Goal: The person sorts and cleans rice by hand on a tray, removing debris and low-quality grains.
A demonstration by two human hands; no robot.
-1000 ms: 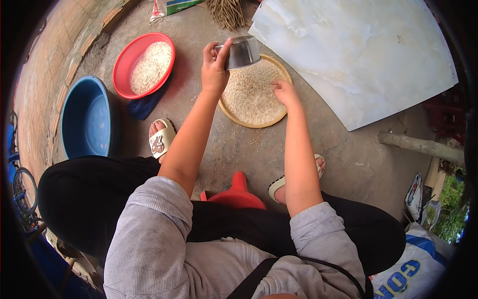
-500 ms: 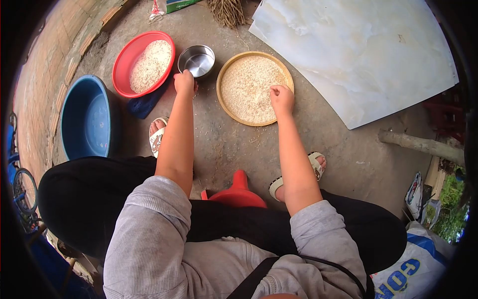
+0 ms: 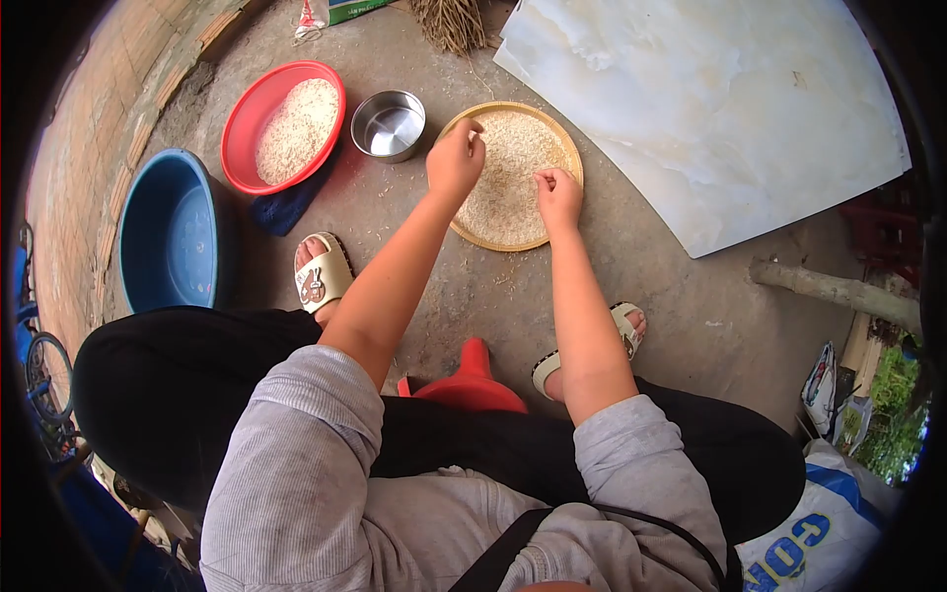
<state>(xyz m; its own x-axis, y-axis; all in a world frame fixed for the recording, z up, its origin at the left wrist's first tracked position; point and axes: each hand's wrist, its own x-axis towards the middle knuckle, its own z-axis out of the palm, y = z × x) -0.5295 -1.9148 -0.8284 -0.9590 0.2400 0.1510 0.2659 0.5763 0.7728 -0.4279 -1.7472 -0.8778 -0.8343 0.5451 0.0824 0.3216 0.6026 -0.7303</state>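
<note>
Head view, the only one I am watching from afar.

Item: left hand (image 3: 457, 163). It is hanging over the left edge of the tray with its fingers curling inward; I cannot tell whether they are gripping anything.

Item: right hand (image 3: 559, 200). It is poised over the tray's right side, thumb and forefinger drawing close; I cannot tell whether they are meeting or pinching a grain.

Handling note: the step I am reading here is picking through the grain by hand. For good results, I would be keeping the fingertips low and light, working a thinly spread patch, and keeping both wrists off the rim so that nothing is tipping or spilling.

Item: round tray (image 3: 503, 247), yellow-brown, lying flat on the floor beyond the feet, between a steel bowl (image 3: 389, 126) on the left and a pale marbled sheet (image 3: 700, 109) on the right.

Item: grain (image 3: 518, 148), filling the tray in a loose layer. It is looking pale cream and dry, with a duller, browner patch showing between the hands; single specks are too small for me to sort by eye.

Item: red basin (image 3: 237, 133), standing farther left and holding a similar pale heap.

Item: blue tub (image 3: 178, 237), standing nearer, at far left.
</note>
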